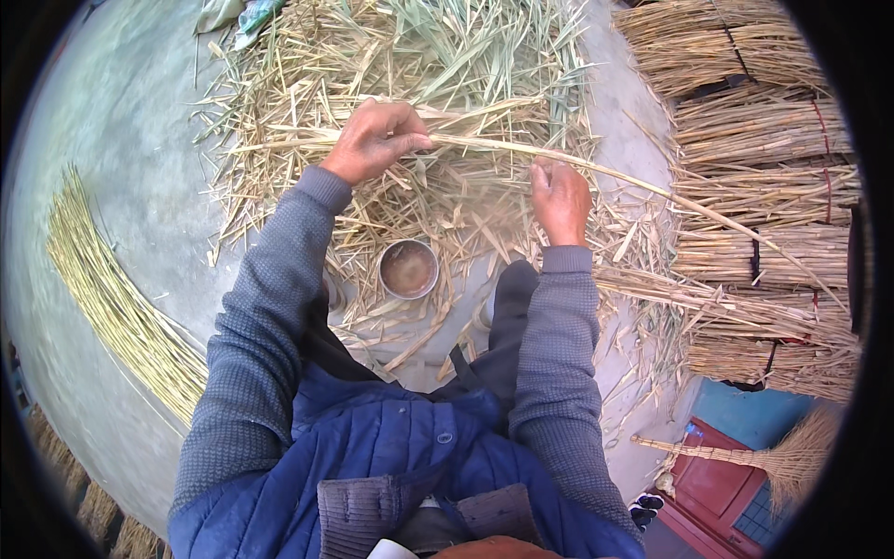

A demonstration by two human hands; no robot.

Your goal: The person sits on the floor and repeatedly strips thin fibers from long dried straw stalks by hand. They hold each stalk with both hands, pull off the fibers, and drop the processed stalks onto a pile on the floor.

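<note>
While left hand (372,142) pinches stalk (540,150), right hand (562,200) curls beside it.

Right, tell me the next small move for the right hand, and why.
I'd probably close the right hand on the long dry stalk to steady it: only the left hand clearly pinches it, and its length bows far out toward the tied stalk bundles. The right hand is just below the stalk; whether it touches is unclear.
</note>
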